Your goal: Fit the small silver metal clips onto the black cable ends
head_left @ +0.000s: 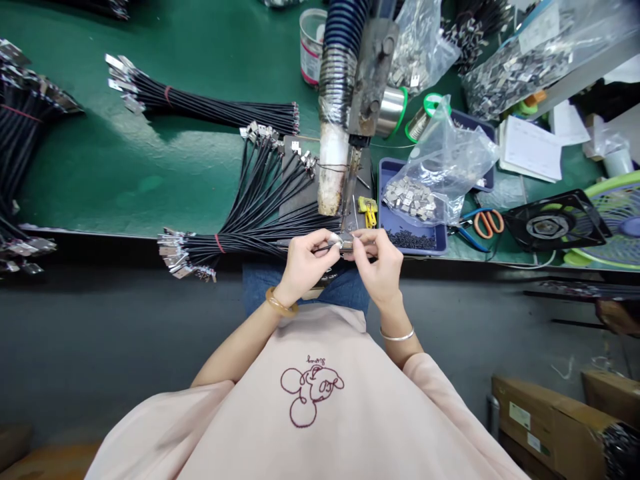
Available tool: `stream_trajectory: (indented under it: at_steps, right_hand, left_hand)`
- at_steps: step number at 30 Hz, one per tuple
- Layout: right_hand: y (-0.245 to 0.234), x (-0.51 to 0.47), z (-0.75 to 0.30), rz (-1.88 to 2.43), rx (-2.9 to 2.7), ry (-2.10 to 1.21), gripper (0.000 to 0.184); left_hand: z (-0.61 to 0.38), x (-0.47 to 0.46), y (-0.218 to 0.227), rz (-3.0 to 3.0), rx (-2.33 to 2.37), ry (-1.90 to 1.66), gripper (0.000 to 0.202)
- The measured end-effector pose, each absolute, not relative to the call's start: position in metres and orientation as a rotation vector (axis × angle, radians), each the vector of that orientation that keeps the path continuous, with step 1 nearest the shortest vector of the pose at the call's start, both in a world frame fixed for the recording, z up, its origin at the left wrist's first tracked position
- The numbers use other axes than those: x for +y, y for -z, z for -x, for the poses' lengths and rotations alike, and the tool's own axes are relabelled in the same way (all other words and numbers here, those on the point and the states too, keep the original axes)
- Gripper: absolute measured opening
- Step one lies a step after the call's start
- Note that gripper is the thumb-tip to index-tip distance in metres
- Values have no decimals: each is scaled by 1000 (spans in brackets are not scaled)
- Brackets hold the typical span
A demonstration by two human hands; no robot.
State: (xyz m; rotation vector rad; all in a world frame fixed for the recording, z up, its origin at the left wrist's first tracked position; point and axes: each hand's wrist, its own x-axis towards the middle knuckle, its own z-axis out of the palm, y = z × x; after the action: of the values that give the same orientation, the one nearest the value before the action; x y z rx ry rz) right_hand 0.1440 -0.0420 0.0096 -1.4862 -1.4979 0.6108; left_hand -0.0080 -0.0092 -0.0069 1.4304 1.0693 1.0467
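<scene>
My left hand (311,261) pinches the end of a black cable at the table's front edge. Close against it, my right hand (379,260) has thumb and index finger pressed together at a small metal connector part (345,241) on that cable end; a thin wire, likely solder, rises from these fingers. To the left, a bundle of black cables (240,241) tied with a red band fans out, with metal connectors on its ends. Directly above my hands hangs a soldering iron-like metal tip (350,193) beside a taped hose (334,160). A yellow clip (369,212) lies nearby.
A blue tray (440,248) on the right holds metal shells and small black pieces. Beyond it lie orange-handled pliers (487,223) and a black fan (555,225). Solder spools (393,112) stand behind. Another cable bundle (215,107) lies at the back left.
</scene>
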Motion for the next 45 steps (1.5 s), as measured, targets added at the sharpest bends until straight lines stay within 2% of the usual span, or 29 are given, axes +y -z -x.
stream_trajectory:
  at_steps: [4, 6, 10, 13, 19, 23, 31, 35, 38, 45]
  right_hand:
    - [-9, -38, -146, 1509, -1356, -1001, 19]
    - [-8, -37, -146, 1446, -1365, -1057, 20]
    - [-3, -40, -148, 1386, -1630, -734, 11]
    - [0, -45, -150, 1377, -1802, -520, 11]
    - [-6, -57, -152, 1545, -1473, -485, 16]
    - [-14, -60, -147, 1580, -1563, -441, 24]
    - [-14, -59, -141, 1591, -1597, -463, 23]
    - [-10, -58, -142, 1582, -1589, -367, 14]
    - [-5, -57, -144, 1564, -1639, -316, 18]
    - [2, -53, -146, 1556, -1658, -458, 20]
  left_hand:
    - [12, -15, 8, -1663, 1054, -1088, 11]
    - [16, -15, 9, -1644, 1025, -1052, 13]
    - [25, -9, 10, -1357, 925, -932, 4]
    - [28, -7, 12, -1249, 881, -866, 13]
    - [23, -9, 13, -1258, 914, -941, 13]
    - [23, -10, 12, -1288, 948, -975, 10]
    - [25, -12, 17, -1371, 968, -963, 11]
    - [25, -12, 17, -1371, 971, -964, 10]
    - [25, -12, 17, -1357, 956, -961, 11]
    - [21, -8, 18, -1310, 930, -943, 16]
